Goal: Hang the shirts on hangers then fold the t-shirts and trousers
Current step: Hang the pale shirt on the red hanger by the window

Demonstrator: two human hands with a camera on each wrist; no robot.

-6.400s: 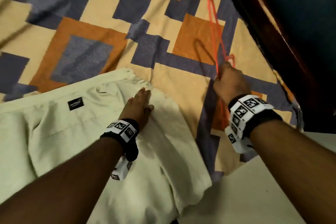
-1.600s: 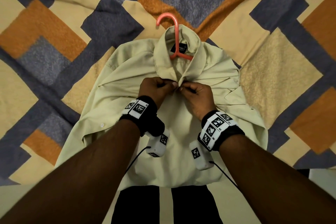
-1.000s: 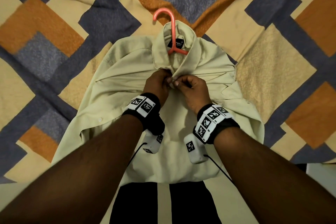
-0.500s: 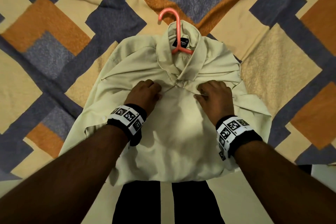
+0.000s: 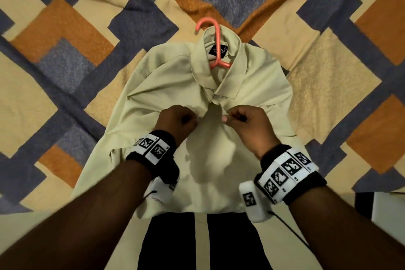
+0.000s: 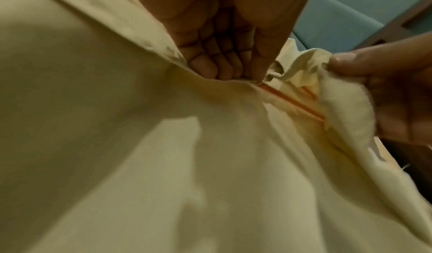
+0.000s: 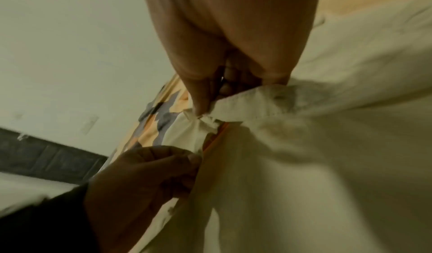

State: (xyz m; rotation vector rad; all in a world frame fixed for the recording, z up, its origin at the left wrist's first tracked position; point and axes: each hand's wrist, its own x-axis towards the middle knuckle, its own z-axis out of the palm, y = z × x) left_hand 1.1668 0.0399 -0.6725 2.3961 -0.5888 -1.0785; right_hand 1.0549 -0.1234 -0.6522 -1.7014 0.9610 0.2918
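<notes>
I count one pale cotton shirt (image 5: 210,98) at frame centre, on one thin pink plastic hanger (image 5: 215,48), flat over a patchwork bedspread (image 5: 65,28). My left hand (image 5: 177,119) and right hand (image 5: 247,120) each pinch a front edge below the collar.

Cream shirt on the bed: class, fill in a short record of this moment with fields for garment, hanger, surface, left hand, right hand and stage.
garment: cream shirt, lying front up, collar away from the person
hanger: coral plastic hanger, inside the shirt, hook out past the collar
surface: patchwork bedspread
left hand: grip pinches the left front edge
right hand: grip pinches the right front edge
stage: front edges held just below the collar
</notes>
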